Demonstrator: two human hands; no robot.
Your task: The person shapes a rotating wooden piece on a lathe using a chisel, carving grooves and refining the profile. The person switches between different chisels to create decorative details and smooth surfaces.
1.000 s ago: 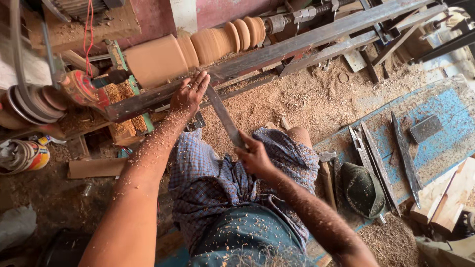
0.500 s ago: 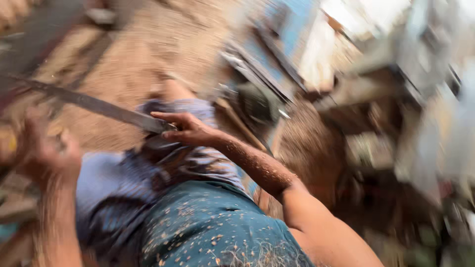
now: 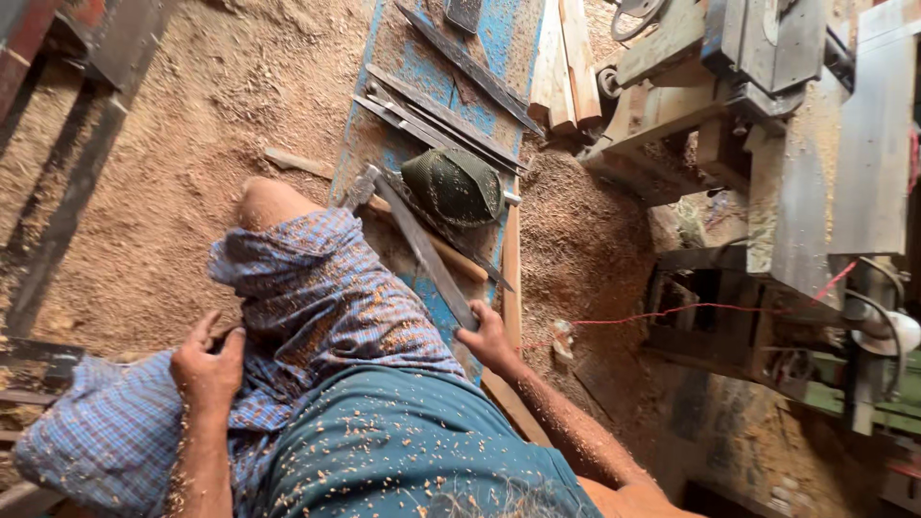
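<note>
Both hands are showing low in the head view, dusted with wood chips. Right hand (image 3: 487, 338) is closing its fingers around the near end of a long flat steel chisel (image 3: 425, 251), which is lying slantwise across the near part of a blue-painted board (image 3: 422, 72) with its far end pointing toward a hammer head (image 3: 359, 188) at the board's left edge. Left hand (image 3: 205, 367) is resting on the checked cloth (image 3: 317, 297) over the thigh, fingers loosely curled and gripping nothing; whether the fingertips are pinching the fabric is hard to make out.

One bare knee (image 3: 271, 201) is sticking out past the cloth, just beside the board's left edge. A dark green cap (image 3: 453, 185) is sitting near the middle of the board, covering part of the tools under it. Beyond the cap, about four more long steel blades (image 3: 436, 120) are lying side by side toward the far end; their exact count is uncertain because they are overlapping and the top frame edge is cutting one off. A wooden handle (image 3: 451, 257) is passing under the held chisel. Two pale wood planks (image 3: 564, 53) are lying along the board's right edge. Sawdust (image 3: 192, 125) is covering the ground on the left. A red cord (image 3: 672, 309) is running toward a sawdust-coated machine frame (image 3: 796, 163) at right, whose lower parts are lost in shadow.
</note>
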